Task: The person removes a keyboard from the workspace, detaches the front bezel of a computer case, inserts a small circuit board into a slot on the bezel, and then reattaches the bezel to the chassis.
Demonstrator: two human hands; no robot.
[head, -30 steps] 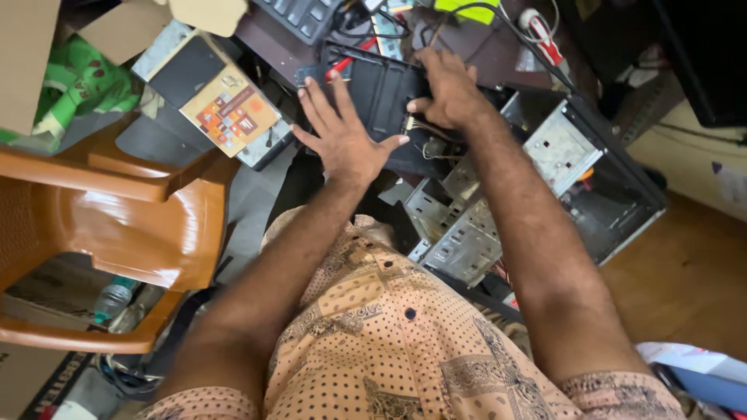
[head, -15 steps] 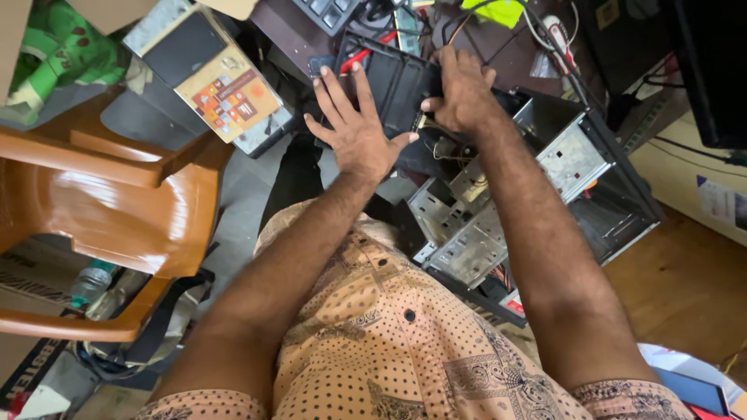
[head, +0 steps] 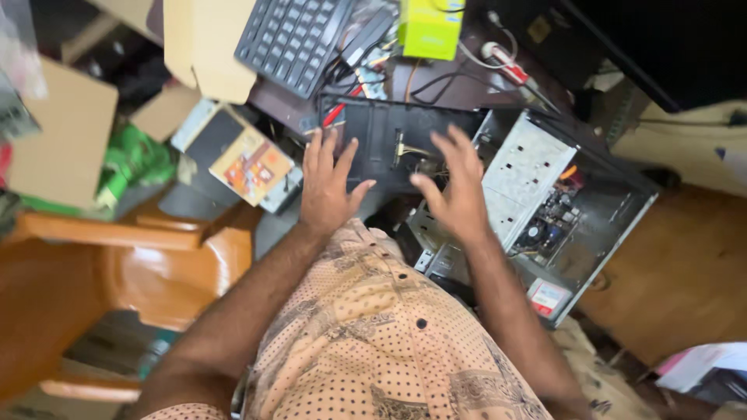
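An opened computer case point(head: 545, 210) lies on its side in front of me, with its metal drive cage and circuit board showing. A black front panel point(head: 389, 144) stands at its left end. My left hand point(head: 327, 190) rests flat on the lower left of that panel, fingers spread. My right hand point(head: 455, 187) hovers over the case near the panel's right edge, fingers apart and holding nothing. Both forearms reach out from my dotted beige shirt.
A black keyboard point(head: 292, 39) lies at the top, beside a yellow-green box point(head: 428, 27) and a red-handled screwdriver point(head: 510, 70). Cardboard boxes point(head: 62, 136) and a small colourful carton point(head: 253, 167) sit left. An orange plastic chair point(head: 117, 272) stands at lower left. Wooden floor is on the right.
My right hand has let go of the panel's top edge and pulled back, open, over the case. My left hand slid slightly lower on the panel. The camera tilted up.
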